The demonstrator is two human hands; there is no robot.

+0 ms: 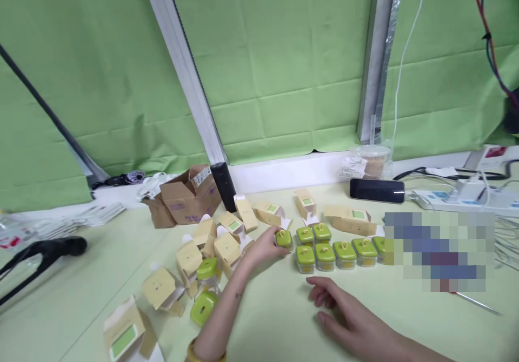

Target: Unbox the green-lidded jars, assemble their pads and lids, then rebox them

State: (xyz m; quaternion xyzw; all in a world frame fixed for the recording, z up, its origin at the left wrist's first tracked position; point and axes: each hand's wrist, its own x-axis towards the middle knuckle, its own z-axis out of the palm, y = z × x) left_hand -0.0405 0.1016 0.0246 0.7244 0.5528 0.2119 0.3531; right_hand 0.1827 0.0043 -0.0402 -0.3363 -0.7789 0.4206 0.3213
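My left hand (268, 245) is closed around a small clear container with a green lid (283, 238), at the left end of the back row. Right beside it, two more such containers (305, 235) stand close together. In front of these runs a longer row of the same lidded containers (325, 256), ending under a blurred patch. Below that row my right hand (333, 309) hovers with fingers apart and nothing in them. Two more green-lidded containers (204, 307) sit left of my left forearm, the nearer one tipped.
Several opened cream cartons (161, 288) lie on the left and along the back. A brown cardboard box (184, 197) and a black cylinder (223, 186) stand behind them. A phone (377, 190), a power strip (466, 202) and cables are at the back right.
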